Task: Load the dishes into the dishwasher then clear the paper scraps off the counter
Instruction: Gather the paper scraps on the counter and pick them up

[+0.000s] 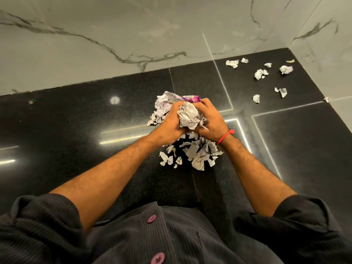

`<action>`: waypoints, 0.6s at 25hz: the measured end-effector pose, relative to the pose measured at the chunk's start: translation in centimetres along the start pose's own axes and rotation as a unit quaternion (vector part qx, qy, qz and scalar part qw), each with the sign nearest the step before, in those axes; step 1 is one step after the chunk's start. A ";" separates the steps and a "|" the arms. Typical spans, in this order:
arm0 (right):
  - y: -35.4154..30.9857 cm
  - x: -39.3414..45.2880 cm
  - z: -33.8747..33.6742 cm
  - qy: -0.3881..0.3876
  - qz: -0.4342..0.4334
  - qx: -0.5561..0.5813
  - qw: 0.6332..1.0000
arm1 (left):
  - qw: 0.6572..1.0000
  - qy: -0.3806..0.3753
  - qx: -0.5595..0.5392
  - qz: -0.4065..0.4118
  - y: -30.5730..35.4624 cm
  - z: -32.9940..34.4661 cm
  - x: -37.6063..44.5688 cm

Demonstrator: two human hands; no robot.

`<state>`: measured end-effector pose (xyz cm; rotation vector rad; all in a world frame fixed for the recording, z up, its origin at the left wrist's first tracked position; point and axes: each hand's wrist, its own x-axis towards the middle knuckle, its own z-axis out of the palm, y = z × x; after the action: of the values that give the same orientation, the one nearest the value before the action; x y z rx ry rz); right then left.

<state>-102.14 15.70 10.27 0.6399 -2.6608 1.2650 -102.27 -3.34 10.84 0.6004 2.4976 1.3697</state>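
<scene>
— While both of your hands are that busy, tell me what they've got.

— My left hand and right hand are clenched from either side round one wad of crumpled paper, fingers curled in so the loose bits pack together and lift as a single load. A purple wrapper pokes out just beyond my fingertips, caught up with the pile.

— And the rest?

— More paper scraps lie on the black counter directly under my wrists, towards my body; I judge they have slipped the squeeze and need a second scoop. A scattered group of scraps sits well off past my right hand, near the corner of the marble wall.

— Any dishes or dishwasher?

— Neither shows from here, so I cannot say how that part stands. My fingertips are buried in the paper, and what lies beneath the wad is hidden. I wear a red thread on my right wrist.
</scene>
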 end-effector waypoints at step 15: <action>-7.4 3.5 5.2 -0.004 -0.053 0.112 0.992 | 0.989 0.124 -0.072 -0.040 0.7 -5.2 -6.2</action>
<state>-101.76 6.47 13.21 0.8048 -2.4745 1.5470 -98.60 -9.69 14.22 0.3122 2.5455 1.6656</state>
